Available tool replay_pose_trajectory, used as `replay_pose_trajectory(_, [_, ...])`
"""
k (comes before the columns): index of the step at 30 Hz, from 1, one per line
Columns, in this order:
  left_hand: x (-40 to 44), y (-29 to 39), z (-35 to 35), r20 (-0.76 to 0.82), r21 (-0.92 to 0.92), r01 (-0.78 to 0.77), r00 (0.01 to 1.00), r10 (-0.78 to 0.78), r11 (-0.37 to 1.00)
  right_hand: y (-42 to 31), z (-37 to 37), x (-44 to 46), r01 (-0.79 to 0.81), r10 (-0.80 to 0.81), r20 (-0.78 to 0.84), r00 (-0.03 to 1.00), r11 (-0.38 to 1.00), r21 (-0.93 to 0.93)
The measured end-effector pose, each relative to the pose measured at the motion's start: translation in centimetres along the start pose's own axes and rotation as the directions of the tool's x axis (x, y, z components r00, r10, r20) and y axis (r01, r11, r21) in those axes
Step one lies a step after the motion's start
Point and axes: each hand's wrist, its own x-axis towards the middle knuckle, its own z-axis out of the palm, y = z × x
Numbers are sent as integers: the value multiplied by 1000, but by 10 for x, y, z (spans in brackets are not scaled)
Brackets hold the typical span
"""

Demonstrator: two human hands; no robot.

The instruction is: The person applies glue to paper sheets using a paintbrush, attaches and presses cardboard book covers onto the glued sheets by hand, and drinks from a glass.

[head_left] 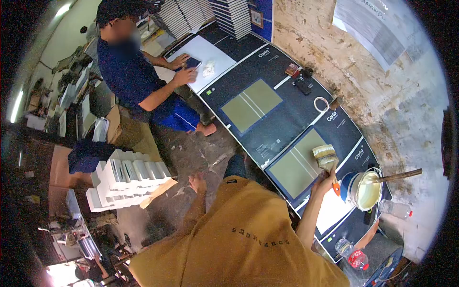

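My right hand is closed around the orange-tipped handle of a wide paintbrush. The brush's pale bristles are over the right edge of a book cover, a grey-green board with a dark blue border and two white strips down the middle. Whether the bristles touch it I cannot tell. My left hand hangs low beside my body over the floor, fingers loosely apart and holding nothing. To the right of the brush, a blue and white bucket contains cream-coloured paste, with a wooden stick lying across its rim.
A second book cover lies farther up the black table. Beyond it a co-worker handles a small dark book. A tape roll and plastic bottles sit along the right. White stacks stand left.
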Motion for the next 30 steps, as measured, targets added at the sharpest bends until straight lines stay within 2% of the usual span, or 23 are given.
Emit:
replay_pose_trajectory(2, [1, -4, -1, -90, 46, -58, 994, 62, 997, 2, 8, -2, -65, 66, -25, 998, 998, 24])
replay_pose_trajectory(3, [-36, 9, 14, 17, 11, -26, 1000, 25, 1000, -31, -13, 4, -10, 10, 23, 1000, 1000, 6])
replay_pose_trajectory(5, [-2, 42, 6, 119, -27, -14, 993, 17, 1000, -39, 1, 4, 39, -51, 133, 990, 995, 90])
replay_pose_trajectory(6, [7, 52, -5, 154, 55, -38, 988, 29, 998, -43, 8, -2, 37, -52, 100, 994, 989, 140])
replay_pose_trajectory(8, [17, 88, -3, 227, 197, -90, 973, 44, 976, -46, -5, 8, 83, -91, 60, 994, 988, 127])
replay_pose_trajectory(10, [36, 114, -1, 262, 64, -172, 953, 150, 983, -60, -3, 0, 96, -99, 23, 995, 991, 95])
replay_pose_trajectory(11, [39, 119, 1, 284, -3, -199, 940, 191, 980, -69, 5, -12, 81, -77, -78, 994, 995, 52])
replay_pose_trajectory(13, [48, 124, 21, 184, -238, -274, 929, 320, 932, -73, 9, -19, 80, -78, -23, 997, 993, 88])
replay_pose_trajectory(14, [45, 123, 31, 123, -351, -312, 919, 374, 883, -63, -2, -10, 146, -149, 22, 989, 985, 92])
replay_pose_trajectory(17, [38, 138, 38, 155, -136, -422, 885, 440, 896, -52, -12, 3, 56, -61, 30, 998, 988, 146])
replay_pose_trajectory(19, [21, 164, 24, 384, -7, -210, 902, 197, 978, -51, -13, 1, 23, -23, 2, 1000, 993, 119])
replay_pose_trajectory(23, [5, 151, 29, 256, -122, -278, 919, 301, 953, -44, -13, 10, -10, 9, 16, 1000, 998, 58])
replay_pose_trajectory(25, [-4, 139, 20, 244, -162, -250, 927, 284, 955, -46, 2, 7, -6, 4, 21, 1000, 998, 62])
replay_pose_trajectory(28, [-7, 128, 5, 285, -102, -166, 940, 189, 981, -45, 16, 3, -16, 15, 23, 1000, 999, 44])
replay_pose_trajectory(30, [1, 112, 11, 259, -98, -155, 950, 175, 983, -51, 27, -1, -52, 51, 20, 998, 998, 34])
